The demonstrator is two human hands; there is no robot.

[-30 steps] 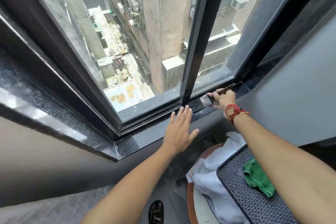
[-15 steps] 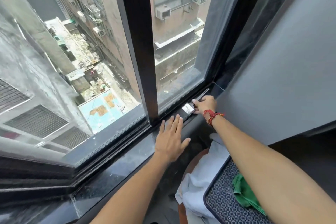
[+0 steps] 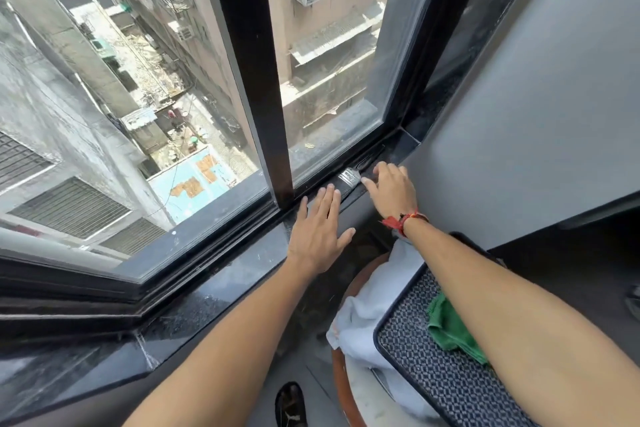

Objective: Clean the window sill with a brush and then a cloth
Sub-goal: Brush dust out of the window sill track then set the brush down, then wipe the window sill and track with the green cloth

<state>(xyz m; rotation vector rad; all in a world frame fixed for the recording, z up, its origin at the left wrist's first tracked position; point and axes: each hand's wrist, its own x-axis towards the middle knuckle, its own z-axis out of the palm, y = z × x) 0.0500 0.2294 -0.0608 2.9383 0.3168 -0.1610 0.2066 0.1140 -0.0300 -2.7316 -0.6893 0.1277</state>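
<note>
The dark stone window sill [image 3: 221, 291] runs under the black window frame. My right hand [image 3: 393, 189], with a red cord at the wrist, grips a flat paint brush [image 3: 349, 177] whose metal ferrule shows near the sill's right corner, bristles against the window track. My left hand [image 3: 320, 230] lies flat on the sill with fingers spread, just left of the brush, holding nothing. A green cloth [image 3: 450, 329] sits on a patterned tray [image 3: 426, 367] at lower right, partly hidden by my right forearm.
A black vertical mullion [image 3: 256, 73] meets the sill just above my left hand. A grey wall [image 3: 536, 114] closes the sill's right end. A white cloth [image 3: 363, 315] drapes over a round wooden table [image 3: 337, 378] below. A shoe [image 3: 291, 404] shows on the floor.
My right hand has slid the brush along the track toward the right corner. The left hand stays flat on the sill. The view has shifted right and closer.
</note>
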